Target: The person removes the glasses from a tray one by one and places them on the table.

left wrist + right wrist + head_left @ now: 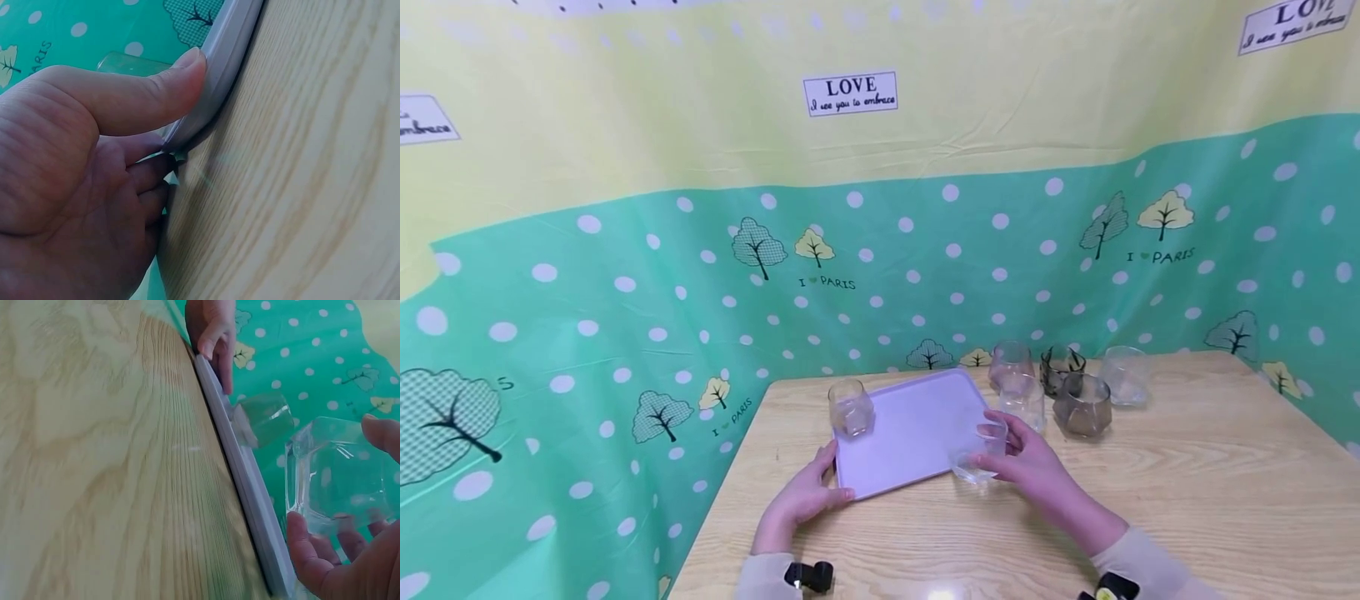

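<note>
A pale purple tray [898,437] lies on the wooden table. My left hand [808,497] holds its near left corner, the thumb [181,81] against the rim and the fingers round the side. On the tray's left end stands a faintly amber glass [851,408], also visible in the right wrist view. A clear faceted glass [340,472] is in my right hand [1026,454], between thumb and fingers. In the right wrist view this glass is above the tray surface, apart from it, near the tray's right end.
Several glasses stand right of the tray: a pinkish one [1011,362], a clear one [1024,402], a dark one [1062,367], a smoky grey one [1084,407] and another clear one [1126,377]. A green and yellow patterned curtain [925,250] hangs behind the table [1210,475].
</note>
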{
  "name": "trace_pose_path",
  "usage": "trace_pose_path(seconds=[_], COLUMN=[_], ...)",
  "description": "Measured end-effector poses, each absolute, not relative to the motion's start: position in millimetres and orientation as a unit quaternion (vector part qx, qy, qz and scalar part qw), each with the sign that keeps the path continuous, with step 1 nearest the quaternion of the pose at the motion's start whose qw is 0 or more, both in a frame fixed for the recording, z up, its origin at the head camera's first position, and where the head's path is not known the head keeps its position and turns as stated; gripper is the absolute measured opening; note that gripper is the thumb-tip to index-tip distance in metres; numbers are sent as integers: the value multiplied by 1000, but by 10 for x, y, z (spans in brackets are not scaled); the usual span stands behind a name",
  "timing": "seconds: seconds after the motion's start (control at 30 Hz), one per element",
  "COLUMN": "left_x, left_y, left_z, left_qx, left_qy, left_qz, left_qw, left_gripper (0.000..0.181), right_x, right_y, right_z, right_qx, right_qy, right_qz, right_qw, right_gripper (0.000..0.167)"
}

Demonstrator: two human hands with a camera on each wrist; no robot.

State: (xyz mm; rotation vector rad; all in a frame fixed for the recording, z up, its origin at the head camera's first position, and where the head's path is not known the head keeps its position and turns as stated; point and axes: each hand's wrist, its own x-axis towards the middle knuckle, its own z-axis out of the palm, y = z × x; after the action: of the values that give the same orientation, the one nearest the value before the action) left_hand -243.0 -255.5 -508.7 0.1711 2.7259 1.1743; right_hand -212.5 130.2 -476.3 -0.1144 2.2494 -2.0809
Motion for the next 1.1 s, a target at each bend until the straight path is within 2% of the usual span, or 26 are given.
trace_pose_path(seconds=[0.4,0.63,1.1], left_x=[-2425,-2422,-2443], left_y=[-2545,-2555,-2557], left_z=[-5083,-5088,-5091], left_qx=[55,65,62], left_qy=[914,911,913], left_qz=[393,398,394], left_qw=[85,82,84], left_gripper=[107,108,107], right_x=[-1944,-1970,-2060], right_y=[1881,2161,2556], right_z=[-4849,-4748,-4613], right_qx=[-73,-89,-69], right_qy=[782,832,861], right_qz=[-618,-547,-503], right_qw=[35,2,-24], right_gripper=[86,88,98])
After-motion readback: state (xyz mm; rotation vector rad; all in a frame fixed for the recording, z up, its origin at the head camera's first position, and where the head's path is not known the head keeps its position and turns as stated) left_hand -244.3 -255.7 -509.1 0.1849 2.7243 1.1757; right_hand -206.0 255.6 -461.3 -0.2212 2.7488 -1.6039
